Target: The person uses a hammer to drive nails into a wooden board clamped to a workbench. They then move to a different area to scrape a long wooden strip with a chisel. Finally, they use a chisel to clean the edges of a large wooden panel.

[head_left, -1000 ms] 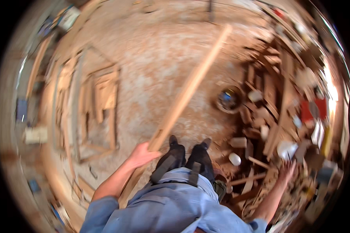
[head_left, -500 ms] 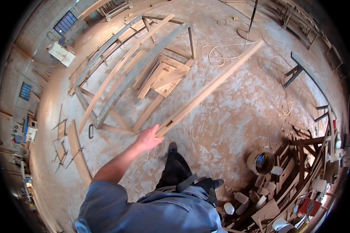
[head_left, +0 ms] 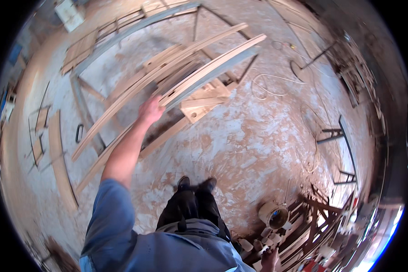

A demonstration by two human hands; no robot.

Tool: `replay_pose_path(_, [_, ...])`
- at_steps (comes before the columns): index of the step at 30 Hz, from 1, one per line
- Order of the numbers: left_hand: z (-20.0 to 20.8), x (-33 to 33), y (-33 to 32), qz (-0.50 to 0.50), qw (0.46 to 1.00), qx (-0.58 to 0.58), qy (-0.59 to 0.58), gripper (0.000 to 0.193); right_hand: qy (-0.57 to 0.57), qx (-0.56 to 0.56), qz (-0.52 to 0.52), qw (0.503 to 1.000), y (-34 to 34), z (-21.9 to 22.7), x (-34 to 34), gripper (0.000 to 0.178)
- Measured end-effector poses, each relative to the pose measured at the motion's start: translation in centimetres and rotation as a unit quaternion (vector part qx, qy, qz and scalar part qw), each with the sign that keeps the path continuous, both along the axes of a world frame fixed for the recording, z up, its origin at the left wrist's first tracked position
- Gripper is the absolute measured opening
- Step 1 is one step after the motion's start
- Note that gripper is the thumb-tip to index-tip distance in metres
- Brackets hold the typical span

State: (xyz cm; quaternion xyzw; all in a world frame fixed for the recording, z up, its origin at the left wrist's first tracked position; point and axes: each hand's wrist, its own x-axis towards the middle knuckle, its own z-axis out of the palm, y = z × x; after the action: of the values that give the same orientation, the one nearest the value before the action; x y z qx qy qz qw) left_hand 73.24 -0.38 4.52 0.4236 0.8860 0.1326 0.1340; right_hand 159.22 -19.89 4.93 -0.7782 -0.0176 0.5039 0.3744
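Observation:
My left hand [head_left: 152, 109] is closed round the near end of a long wooden beam [head_left: 213, 63]. A dark slot is cut into the beam close to my fingers. Its length reaches away to the right, over the near grey rail of a large trestle frame [head_left: 93, 58]. Another long wooden beam [head_left: 167, 63] lies across this frame, beyond the held one and roughly parallel. At the lower edge my right hand [head_left: 269, 260] shows in shadow, fingers apart, with nothing visible in it. It appears near the plastic bottles [head_left: 245, 245].
Wooden boards [head_left: 204, 99] lie on the floor inside and beside the frame. A bucket [head_left: 271, 213] stands by a pile of scrap wood [head_left: 313, 222] at lower right. Dark metal legs [head_left: 347, 149] and a pale cable [head_left: 276, 94] lie on the right; a plank [head_left: 60, 158] lies left.
My left hand has carried the beam up and left, from above the open floor to over the frame. My feet have come side by side, and my right hand has come into view.

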Motion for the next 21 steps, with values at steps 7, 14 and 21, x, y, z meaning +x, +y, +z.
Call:
replay_pose_path(7, [-6.2, -5.7, 2.4, 0.062, 0.997, 0.034, 0.043, 0.043, 0.045, -0.070, 0.162, 0.983, 14.0, -3.3, -4.5, 0.047])
replay_pose_path(14, [-3.7, -5.4, 4.5, 0.099, 0.994, -0.023, -0.039, 0.030, -0.016, -0.121, 0.328, 0.937, 31.9, -5.3, -19.0, 0.044])
replay_pose_path(21, [-1.4, -4.0, -0.9, 0.125, 0.991, 0.015, 0.048, 0.038, -0.033, -0.088, 0.541, 0.836, 47.3, -5.9, -35.5, 0.048])
